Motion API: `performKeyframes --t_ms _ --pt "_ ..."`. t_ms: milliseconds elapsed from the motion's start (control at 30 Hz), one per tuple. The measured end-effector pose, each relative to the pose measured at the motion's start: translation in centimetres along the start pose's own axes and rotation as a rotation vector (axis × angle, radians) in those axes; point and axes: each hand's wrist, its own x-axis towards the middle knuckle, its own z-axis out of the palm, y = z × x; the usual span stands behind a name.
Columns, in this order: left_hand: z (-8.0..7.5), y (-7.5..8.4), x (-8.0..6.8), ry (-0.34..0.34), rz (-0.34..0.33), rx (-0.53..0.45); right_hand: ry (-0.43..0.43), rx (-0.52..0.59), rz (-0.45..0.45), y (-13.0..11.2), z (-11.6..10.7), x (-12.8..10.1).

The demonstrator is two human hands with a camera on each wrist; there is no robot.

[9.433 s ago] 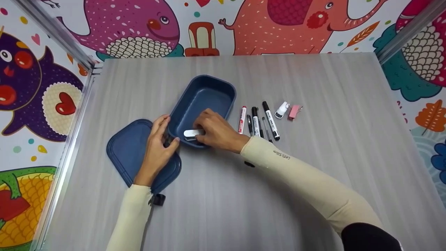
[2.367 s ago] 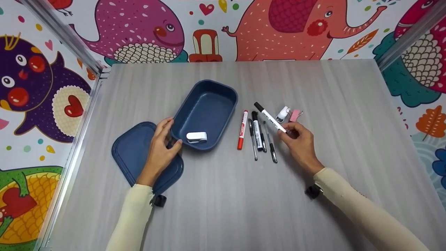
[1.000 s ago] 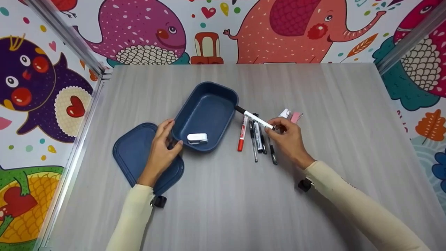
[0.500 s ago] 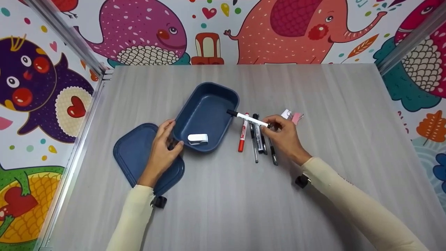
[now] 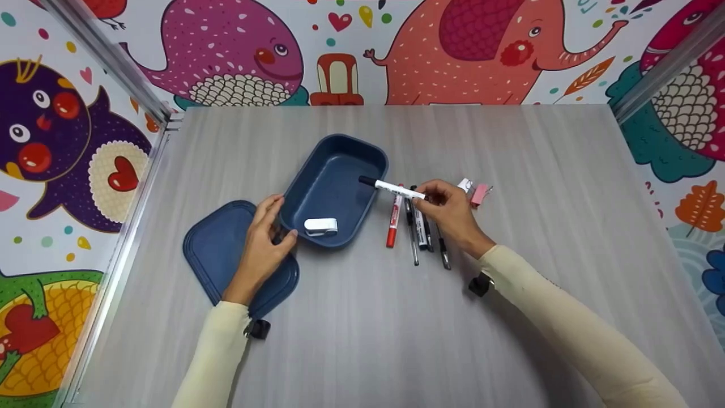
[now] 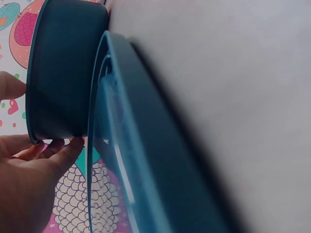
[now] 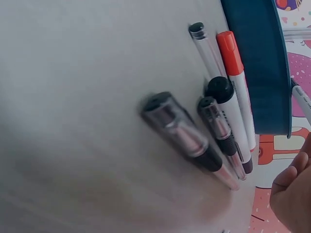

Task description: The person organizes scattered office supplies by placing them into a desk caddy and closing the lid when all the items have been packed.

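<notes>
Nearest, at lower left of the frame, the blue lid (image 5: pixel 218 252) lies flat on the grey table (image 5: pixel 362 340). The left hand (image 5: pixel 259 249) rests across it, thumb and fingers curled onto the near corner of the blue box (image 5: pixel 334 190), which sits at centre with a small white stapler (image 5: pixel 320 225) inside. Right of the box lie a red marker (image 5: pixel 392 222), a black-capped marker (image 5: pixel 419 224) and some thin pens (image 5: pixel 442 252) side by side. Above them the right hand (image 5: pixel 450 215) pinches a white marker (image 5: pixel 391 187) by its rear end, its black cap over the box's right rim. Farther right sit a white correction tape (image 5: pixel 464 184) and a pink clip (image 5: pixel 478 194).
</notes>
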Motion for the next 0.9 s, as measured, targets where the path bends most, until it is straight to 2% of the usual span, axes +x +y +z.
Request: performKeyframes --t_ms 400,900 --pt "-0.1 0.1 -0.1 -0.006 -0.009 -0.008 -0.051 0.022 -0.016 -0.5 1.6 1.5" --pt "-0.1 0.3 0.0 -0.014 -0.017 -0.006 -0.069 0.041 -0.011 -1.3 2.9 3.2"
